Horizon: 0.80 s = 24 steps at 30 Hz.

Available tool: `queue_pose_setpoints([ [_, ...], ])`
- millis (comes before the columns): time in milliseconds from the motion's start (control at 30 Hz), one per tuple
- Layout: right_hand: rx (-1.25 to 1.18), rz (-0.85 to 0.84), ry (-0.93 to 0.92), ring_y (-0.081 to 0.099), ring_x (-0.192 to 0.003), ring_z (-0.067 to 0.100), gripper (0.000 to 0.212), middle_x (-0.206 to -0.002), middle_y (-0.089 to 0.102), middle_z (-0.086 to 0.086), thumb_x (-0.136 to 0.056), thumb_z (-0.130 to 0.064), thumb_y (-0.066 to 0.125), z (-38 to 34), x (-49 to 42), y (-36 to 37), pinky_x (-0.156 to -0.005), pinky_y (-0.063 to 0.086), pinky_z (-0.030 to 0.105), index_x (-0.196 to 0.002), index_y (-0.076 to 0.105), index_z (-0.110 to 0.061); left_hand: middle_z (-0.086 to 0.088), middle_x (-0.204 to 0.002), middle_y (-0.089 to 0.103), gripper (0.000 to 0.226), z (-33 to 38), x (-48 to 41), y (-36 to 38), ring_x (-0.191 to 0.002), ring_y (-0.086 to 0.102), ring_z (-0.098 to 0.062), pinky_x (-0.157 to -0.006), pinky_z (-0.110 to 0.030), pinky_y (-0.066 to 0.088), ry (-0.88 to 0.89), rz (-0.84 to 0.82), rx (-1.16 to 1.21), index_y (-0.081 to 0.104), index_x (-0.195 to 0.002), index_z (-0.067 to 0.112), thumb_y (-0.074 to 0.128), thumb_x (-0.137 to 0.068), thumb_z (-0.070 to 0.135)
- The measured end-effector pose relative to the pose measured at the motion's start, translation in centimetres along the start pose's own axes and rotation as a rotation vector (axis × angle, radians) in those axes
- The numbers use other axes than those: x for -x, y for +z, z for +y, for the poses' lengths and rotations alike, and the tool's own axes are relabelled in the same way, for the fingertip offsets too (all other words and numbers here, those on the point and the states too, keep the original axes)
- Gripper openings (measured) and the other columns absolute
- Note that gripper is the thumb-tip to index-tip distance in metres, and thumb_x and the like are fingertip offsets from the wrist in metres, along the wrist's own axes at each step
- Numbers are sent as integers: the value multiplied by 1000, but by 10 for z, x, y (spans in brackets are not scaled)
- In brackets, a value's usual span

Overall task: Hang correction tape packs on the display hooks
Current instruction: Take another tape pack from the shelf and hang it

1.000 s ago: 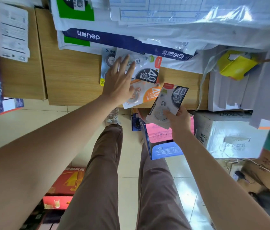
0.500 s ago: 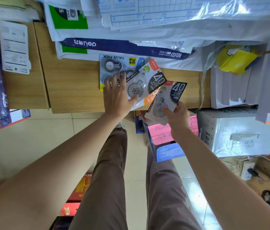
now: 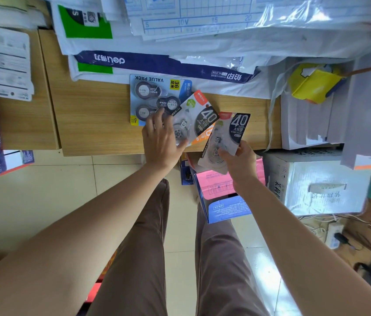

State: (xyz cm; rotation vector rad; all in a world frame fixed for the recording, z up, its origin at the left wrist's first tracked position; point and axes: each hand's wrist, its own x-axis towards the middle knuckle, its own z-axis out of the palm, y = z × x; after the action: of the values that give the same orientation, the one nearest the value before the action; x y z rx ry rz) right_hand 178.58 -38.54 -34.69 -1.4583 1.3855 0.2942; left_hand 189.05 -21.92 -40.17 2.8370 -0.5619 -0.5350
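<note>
Wood-grain desk top (image 3: 93, 119) is filling the background under heaps of paper stock, with no display hook showing anywhere in the head view. A second ago the left hand (image 3: 160, 140) was spread flat over the blue value pack (image 3: 155, 96), hiding most of it. Now it is drawing back toward the person, leaving that pack uncovered and lying flat on the desk.

The hand is dragging on the grey 40 pack (image 3: 193, 124), which is overlapping the value pack's right corner and sitting askew on an orange pack (image 3: 204, 139). That suggests loose packs are being gathered off the desk, so the hanging itself is not yet begun.

The left arm is reaching straight out. Its fingers are lying almost straight across the value pack's near edge and the grey pack's left side. The thumb is splaying out along the grey pack's near edge, pressing rather than closing round anything.

The right hand (image 3: 240, 163) is sitting much as it did a second ago, to the right of the value pack and nearer the person. It is pinching a second 40 pack (image 3: 227, 137) by its lower end, thumb on the face and fingers behind. The card is tilting up and away over the desk edge.
</note>
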Motion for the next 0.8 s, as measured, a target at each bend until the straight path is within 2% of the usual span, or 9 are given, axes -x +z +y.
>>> queue_pose_setpoints([
  [100, 11, -6, -4, 68, -91, 23, 27, -100, 71, 4, -83, -9, 74, 1, 2, -1, -66, 55, 29, -107, 62, -15, -9, -120, 62, 66, 1, 9, 1, -110, 57, -32, -85, -41, 46, -37, -13, 36, 52, -113, 14, 79, -68, 55],
  [167, 24, -7, -18, 68, -93, 25, 25, -100, 71, 5, -84, -9, 74, 2, 3, -3, -69, 58, 33, -104, 62, -16, -7, -101, 65, 60, 1, 17, 0, -91, 63, -32, -73, -40, 47, -55, 11, 115, 47, -110, 17, 84, -68, 40],
  [233, 31, -8, -22, 69, -95, 29, 23, -100, 72, 6, -83, -9, 74, 4, 3, -6, -77, 61, 42, -101, 61, -18, -6, -98, 69, 59, 0, 24, -2, -84, 67, -34, -67, -39, 49, -71, 32, 227, 46, -120, 17, 81, -73, 25],
  [300, 32, -14, -21, 68, -97, 32, 23, -101, 72, 7, -83, -10, 74, 7, 4, -10, -82, 60, 49, -102, 63, -18, -5, -104, 71, 60, 1, 29, -11, -89, 68, -32, -66, -38, 50, -95, -7, 294, 50, -131, 17, 78, -78, 24],
  [333, 35, -15, -23, 68, -97, 33, 25, -101, 72, 7, -83, -11, 74, 8, 5, -13, -82, 60, 51, -104, 63, -16, -5, -106, 70, 53, 1, 31, -14, -92, 67, -31, -65, -35, 48, -103, -29, 308, 55, -128, 17, 76, -80, 26],
  [433, 43, -8, -36, 67, -92, 29, 29, -101, 70, 7, -83, -16, 74, 9, 12, -22, -74, 60, 43, -110, 62, -13, -4, -105, 66, 33, -1, 37, -28, -93, 64, -29, -64, -29, 37, -148, -80, 314, 65, -111, 15, 75, -82, 29],
  [533, 41, -1, -57, 59, -83, 23, 27, -94, 66, 6, -84, -16, 74, 5, 23, -37, -66, 48, 31, -107, 62, -9, -4, -104, 69, 34, -3, 46, -51, -91, 65, -29, -64, -30, 35, -160, -58, 281, 64, -112, 15, 76, -82, 28],
  [667, 35, 2, -93, 62, -80, 19, 22, -92, 69, 3, -84, -15, 74, -6, 44, -68, -66, 49, 29, -103, 63, -16, -3, -95, 72, 31, 0, 59, -96, -88, 65, -33, -63, -31, 36, -221, -55, 252, 64, -109, 19, 75, -83, 31],
  [800, 83, 17, -161, 63, -73, 18, 28, -87, 70, 2, -81, -19, 76, -29, 77, -111, -49, 44, 14, -106, 65, -12, 2, -95, 73, 34, 22, 69, -154, -86, 67, -30, -63, -31, 41, -273, -36, 297, 65, -109, 23, 76, -79, 34],
])
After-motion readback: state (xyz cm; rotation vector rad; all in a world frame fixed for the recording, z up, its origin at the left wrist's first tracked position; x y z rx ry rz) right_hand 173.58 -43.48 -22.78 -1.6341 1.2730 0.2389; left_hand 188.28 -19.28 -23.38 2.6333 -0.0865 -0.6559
